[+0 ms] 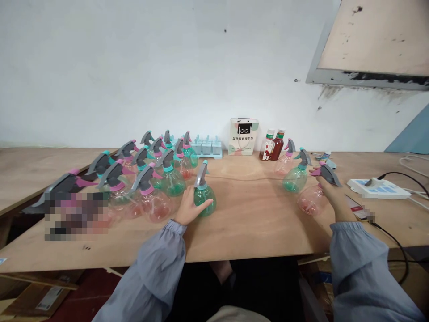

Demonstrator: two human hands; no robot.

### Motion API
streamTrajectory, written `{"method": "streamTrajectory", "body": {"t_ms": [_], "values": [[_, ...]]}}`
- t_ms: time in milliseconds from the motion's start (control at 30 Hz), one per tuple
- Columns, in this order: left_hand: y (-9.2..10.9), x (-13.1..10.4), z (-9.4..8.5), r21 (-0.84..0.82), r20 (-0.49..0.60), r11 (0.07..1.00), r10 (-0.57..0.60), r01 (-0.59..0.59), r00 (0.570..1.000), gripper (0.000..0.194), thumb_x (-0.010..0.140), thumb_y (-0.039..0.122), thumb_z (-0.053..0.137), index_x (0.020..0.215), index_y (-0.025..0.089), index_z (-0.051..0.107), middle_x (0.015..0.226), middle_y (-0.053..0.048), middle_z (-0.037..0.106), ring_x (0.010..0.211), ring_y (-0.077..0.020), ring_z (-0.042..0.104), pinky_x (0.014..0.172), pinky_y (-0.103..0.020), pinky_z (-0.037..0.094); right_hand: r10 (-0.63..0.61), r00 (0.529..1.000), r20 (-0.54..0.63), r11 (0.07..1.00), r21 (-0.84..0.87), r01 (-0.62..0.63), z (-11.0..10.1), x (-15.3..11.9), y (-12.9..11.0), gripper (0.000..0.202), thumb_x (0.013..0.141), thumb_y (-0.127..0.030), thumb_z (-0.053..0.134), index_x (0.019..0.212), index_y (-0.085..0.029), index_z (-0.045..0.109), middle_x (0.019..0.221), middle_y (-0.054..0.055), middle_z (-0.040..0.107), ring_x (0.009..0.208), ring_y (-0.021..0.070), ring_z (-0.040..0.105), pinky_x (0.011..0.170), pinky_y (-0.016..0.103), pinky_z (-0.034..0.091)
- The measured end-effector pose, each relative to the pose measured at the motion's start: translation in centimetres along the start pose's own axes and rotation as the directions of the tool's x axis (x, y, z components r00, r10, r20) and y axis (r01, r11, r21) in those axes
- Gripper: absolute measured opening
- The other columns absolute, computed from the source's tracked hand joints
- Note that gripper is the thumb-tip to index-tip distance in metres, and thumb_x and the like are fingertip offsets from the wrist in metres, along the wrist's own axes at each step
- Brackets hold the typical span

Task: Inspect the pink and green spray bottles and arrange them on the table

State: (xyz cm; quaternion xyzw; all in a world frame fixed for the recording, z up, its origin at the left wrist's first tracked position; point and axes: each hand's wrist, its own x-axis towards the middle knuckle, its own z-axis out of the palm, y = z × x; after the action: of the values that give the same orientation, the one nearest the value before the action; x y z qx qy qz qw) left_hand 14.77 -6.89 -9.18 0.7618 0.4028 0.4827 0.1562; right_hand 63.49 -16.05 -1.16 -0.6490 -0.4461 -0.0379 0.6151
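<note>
My left hand (188, 207) is wrapped around the side of a green spray bottle (207, 205) with a grey head, its thumb lying across the front. The bottle stands upright on the wooden table. Over on the right, my right hand (336, 199) grips a pink spray bottle (309, 201) near its neck, just below the grey and pink trigger head. Some of those fingers are hidden behind the bottle. Just behind it stand another green spray bottle (295, 180) and another pink spray bottle (284, 164).
Several spray bottles (156, 206) crowd the table's left side. Against the wall are a light blue ice-pop mould (211, 150), a paper bag (242, 145) and two drink bottles (276, 147). A white power strip (378, 188) with cables and a phone (357, 208) lie at the right.
</note>
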Motion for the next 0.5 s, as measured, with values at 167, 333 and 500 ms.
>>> {"method": "streamTrajectory", "body": {"t_ms": [167, 333, 500], "values": [[-0.1, 0.0, 0.0, 0.004, 0.002, 1.000, -0.007, 0.007, 1.000, 0.070, 0.077, 0.059, 0.074, 0.132, 0.021, 0.054, 0.113, -0.011, 0.062, 0.123, -0.0327, 0.054, 0.109, -0.051, 0.039, 0.199, 0.974, 0.110, 0.972, 0.107, -0.211, 0.0, 0.7, 0.1, 0.010, 0.077, -0.011, 0.067, 0.077, -0.021, 0.068, 0.093, 0.015, 0.076, 0.100, 0.0223, 0.069, 0.073, 0.034, 0.047], [0.1, -0.1, 0.0, 0.019, 0.003, 1.000, -0.010, 0.010, 1.000, 0.070, 0.077, 0.059, 0.073, 0.132, 0.019, 0.054, 0.115, -0.012, 0.062, 0.124, -0.0328, 0.054, 0.109, -0.050, 0.040, 0.214, 0.972, 0.098, 0.964, 0.140, -0.227, 0.1, 0.2, -0.3, 0.009, 0.077, -0.024, 0.075, 0.083, -0.021, 0.068, 0.101, 0.017, 0.073, 0.101, 0.0233, 0.067, 0.071, 0.035, 0.047], [0.1, -0.1, 0.0, 0.005, -0.004, 1.000, 0.009, -0.009, 1.000, 0.069, 0.078, 0.060, 0.072, 0.131, 0.020, 0.054, 0.115, -0.011, 0.062, 0.125, -0.0324, 0.054, 0.110, -0.049, 0.039, 0.052, 0.998, 0.023, 0.992, 0.115, -0.054, -0.7, 0.5, 1.4, 0.066, 0.067, -0.033, 0.087, 0.125, -0.025, 0.059, 0.123, 0.022, 0.065, 0.107, 0.0266, 0.068, 0.079, 0.039, 0.051]]}}
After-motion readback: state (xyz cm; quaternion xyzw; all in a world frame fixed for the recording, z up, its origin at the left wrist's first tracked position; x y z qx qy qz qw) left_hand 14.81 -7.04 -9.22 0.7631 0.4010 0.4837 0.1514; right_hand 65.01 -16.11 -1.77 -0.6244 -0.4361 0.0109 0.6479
